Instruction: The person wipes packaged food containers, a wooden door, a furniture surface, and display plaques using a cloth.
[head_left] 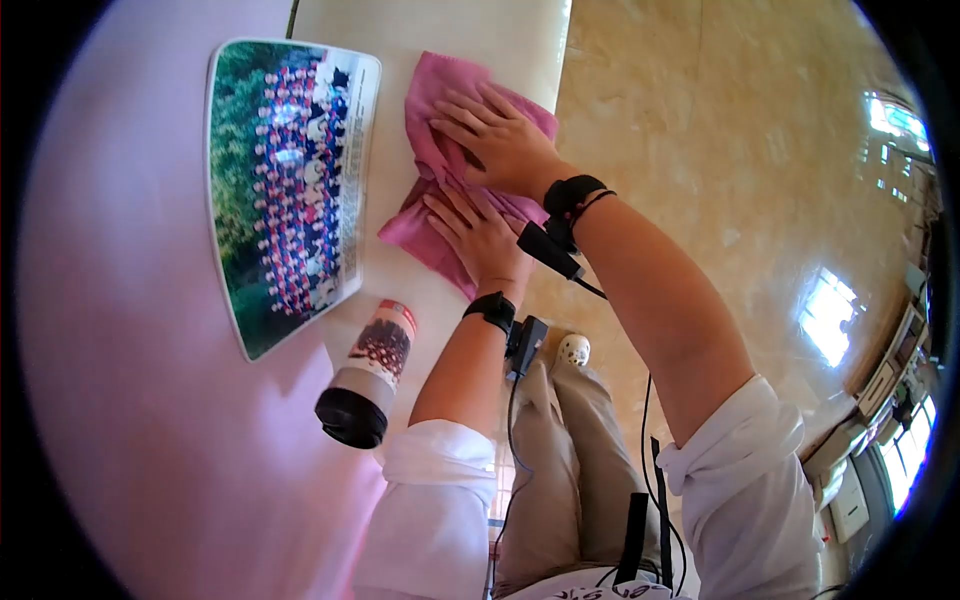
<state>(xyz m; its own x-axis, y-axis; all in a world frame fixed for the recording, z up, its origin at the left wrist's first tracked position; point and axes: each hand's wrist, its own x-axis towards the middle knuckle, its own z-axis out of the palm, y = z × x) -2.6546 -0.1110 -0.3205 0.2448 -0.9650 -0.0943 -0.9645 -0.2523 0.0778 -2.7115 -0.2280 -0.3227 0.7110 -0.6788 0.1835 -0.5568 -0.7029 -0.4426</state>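
Pink cloth (435,150) lies rumpled at 12 o'clock, along the edge of the worktop (470,25). From the left, a group photograph (295,200) lies at 10 o'clock, and a bottle (383,345) with a black cap (350,418) is at 8. The left hand (488,245) rests on the cloth's nearer part, its grip spread flat, fingers toward 11. The right hand (508,145) lies on the farther part, its grip likewise flattened out, fingers toward 10. Shiny floor (690,130) spreads at 2.
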